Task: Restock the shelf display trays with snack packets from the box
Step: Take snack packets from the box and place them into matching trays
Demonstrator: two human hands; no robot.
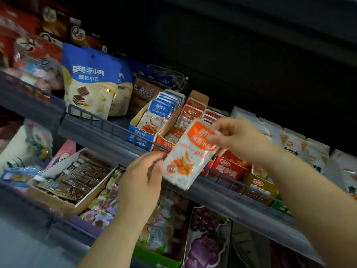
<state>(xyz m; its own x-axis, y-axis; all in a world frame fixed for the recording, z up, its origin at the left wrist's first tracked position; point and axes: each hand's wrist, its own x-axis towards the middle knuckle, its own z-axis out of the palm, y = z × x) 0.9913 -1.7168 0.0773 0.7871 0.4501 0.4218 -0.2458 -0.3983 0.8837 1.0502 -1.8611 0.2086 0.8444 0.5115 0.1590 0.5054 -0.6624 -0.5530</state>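
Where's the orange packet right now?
Centre of the head view: the right hand pinches the orange packet at its top, left hand at its lower-left edge, just in front of the orange tray.

Grey metal shelves (pixel 108 141), wire front rails (pixel 100 119), dark recess (pixel 251 45) above, dim light

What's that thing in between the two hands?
An orange-and-white snack packet. The right hand pinches its top; the left hand sits at its lower edge. The head view shows it.

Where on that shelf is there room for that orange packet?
The orange tray looks slack toward its front, beside the packed blue tray. A bare shelf strip lies between the Oreo bags and blue tray. Further right, white packets crowd together.
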